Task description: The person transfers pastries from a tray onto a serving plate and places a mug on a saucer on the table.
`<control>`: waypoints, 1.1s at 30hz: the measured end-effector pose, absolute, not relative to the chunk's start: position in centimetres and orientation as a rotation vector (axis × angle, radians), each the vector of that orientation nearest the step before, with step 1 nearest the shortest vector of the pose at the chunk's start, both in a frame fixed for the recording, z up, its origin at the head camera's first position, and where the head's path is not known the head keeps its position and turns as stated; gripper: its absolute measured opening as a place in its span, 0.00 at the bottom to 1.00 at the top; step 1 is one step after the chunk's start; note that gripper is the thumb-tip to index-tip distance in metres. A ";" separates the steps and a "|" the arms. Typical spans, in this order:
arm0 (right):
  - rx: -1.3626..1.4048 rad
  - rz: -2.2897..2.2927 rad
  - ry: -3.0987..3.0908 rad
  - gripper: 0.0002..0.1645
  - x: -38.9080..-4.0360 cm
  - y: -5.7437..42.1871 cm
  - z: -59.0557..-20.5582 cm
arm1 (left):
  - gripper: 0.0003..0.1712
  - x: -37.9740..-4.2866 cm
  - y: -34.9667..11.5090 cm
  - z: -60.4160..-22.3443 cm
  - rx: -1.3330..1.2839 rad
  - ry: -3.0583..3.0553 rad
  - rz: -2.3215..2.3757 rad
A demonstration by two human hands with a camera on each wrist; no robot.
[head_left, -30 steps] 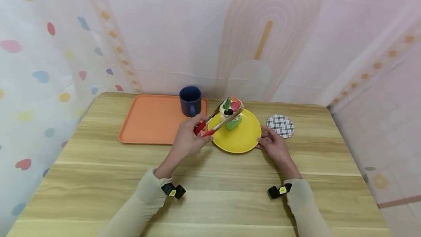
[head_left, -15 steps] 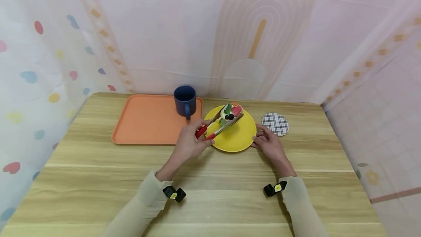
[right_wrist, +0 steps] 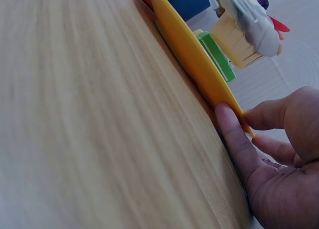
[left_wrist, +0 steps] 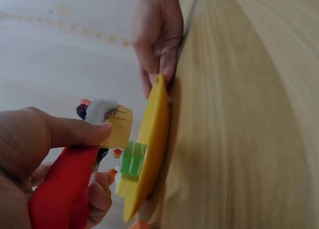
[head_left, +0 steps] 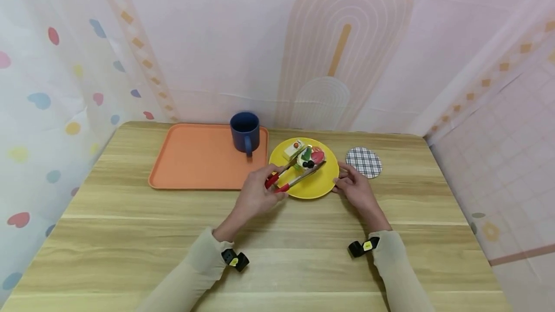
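Note:
My left hand (head_left: 259,194) grips red-handled metal tongs (head_left: 305,174). Between the tongs' arms is a toy cupcake (left_wrist: 122,124) topped with white cream, a red fruit piece and dark berries. It hangs tilted above a yellow plate (head_left: 313,189), apart from its surface in the right wrist view. On that plate lie a green cake slice (left_wrist: 133,158) and a pale yellow cake slice (head_left: 293,151) with a small red-orange topping. My right hand (head_left: 359,191) pinches the plate's right rim, thumb and fingers on either face of it (right_wrist: 246,122).
Left of the plate lies an orange tray (head_left: 197,158) with a dark blue mug (head_left: 243,134) at its right end. A round checked coaster (head_left: 364,162) lies just beyond the right hand. Patterned cloth (head_left: 243,42) hangs behind the wooden table (head_left: 277,264).
My left hand has moved slightly right and nearer, bringing the tongs and cupcake with it. The pale yellow slice now shows behind the cupcake. My right hand stays at the plate's rim.

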State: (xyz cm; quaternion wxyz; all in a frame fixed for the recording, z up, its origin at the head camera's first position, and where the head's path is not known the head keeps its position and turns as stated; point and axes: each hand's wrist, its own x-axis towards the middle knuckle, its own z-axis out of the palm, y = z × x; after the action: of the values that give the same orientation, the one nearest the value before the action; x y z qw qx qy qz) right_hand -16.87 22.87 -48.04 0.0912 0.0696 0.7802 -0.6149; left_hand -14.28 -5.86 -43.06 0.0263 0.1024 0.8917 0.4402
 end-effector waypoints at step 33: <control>0.230 -1.859 2.289 0.35 -17.1 22.9 -48.3 | 0.38 -13.6 -5.1 -45.1 0.298 2.772 1.241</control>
State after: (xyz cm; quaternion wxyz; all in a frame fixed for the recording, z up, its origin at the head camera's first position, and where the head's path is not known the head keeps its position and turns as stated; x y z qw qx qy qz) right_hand -17.08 22.90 -48.29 0.0919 0.0774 0.7707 -0.6258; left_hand -13.60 -5.13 -45.12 0.0450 0.0976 0.9075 0.4062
